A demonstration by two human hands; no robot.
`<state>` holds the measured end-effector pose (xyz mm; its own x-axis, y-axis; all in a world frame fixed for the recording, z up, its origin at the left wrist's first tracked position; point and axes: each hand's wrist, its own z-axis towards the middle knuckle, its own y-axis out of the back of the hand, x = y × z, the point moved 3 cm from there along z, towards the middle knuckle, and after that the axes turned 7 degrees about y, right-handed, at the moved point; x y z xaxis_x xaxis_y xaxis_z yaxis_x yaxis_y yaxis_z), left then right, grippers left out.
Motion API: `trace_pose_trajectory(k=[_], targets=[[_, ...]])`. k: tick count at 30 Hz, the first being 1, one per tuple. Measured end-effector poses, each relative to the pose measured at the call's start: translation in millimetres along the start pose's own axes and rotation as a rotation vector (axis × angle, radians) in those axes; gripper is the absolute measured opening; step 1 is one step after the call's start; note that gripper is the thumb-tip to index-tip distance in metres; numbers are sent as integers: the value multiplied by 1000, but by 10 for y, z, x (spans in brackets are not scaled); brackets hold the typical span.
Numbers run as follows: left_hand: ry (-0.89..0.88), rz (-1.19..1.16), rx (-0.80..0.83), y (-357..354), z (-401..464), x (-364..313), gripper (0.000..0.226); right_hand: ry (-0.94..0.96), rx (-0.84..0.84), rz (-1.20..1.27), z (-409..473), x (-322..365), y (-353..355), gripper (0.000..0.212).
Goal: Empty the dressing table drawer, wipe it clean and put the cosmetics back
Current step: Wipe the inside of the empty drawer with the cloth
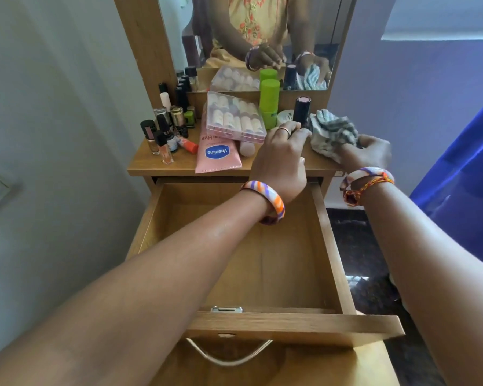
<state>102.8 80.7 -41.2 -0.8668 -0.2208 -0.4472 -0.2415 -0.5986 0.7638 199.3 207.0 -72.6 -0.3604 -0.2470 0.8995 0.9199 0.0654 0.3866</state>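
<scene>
Left hand (280,160) — fingertips on dark tube (302,111)

The open drawer (262,260) is bare inside, with clear access from above. The worktop (151,165) is crowded: small bottles (165,129) left, Vaseline tube (218,154) and pink case (234,118) centre, green bottle (268,101) behind. Bare strips remain along its front edge.
</scene>
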Motion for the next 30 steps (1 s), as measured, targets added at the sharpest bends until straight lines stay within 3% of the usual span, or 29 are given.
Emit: trace_pose_trajectory(k=[4,7,10,13,16,18,20,23,26,28,30], targets=[[0,-35,-17,43,-18,69,40,-224,-185,445,-69,1,200,14],[29,-173,-20,102,-55,101,33,-353,-207,775,-180,-12,320,11],[229,-389,59,163,-122,149,26,-377,80,1031,-314,-47,288,30],[540,-672,205,189,-221,232,28,-233,380,1359,-452,155,281,34],[743,-927,472,189,-352,319,36,-311,628,1335,-745,271,228,43],[766,-1113,677,218,-464,367,44,-264,898,1353,-976,361,177,53],[721,-1286,757,286,-552,398,41,-239,1012,1291,-1077,378,92,58],[702,-1347,638,359,-628,471,16,-310,935,1137,-1036,236,-65,60],[708,-1279,467,448,-671,640,19,-343,978,1058,-1063,217,-188,74],[708,-1262,465,532,-705,740,15,-357,1048,979,-1133,209,-248,82],[743,-1278,513,606,-750,813,8,-297,1082,878,-1161,191,-314,75]])
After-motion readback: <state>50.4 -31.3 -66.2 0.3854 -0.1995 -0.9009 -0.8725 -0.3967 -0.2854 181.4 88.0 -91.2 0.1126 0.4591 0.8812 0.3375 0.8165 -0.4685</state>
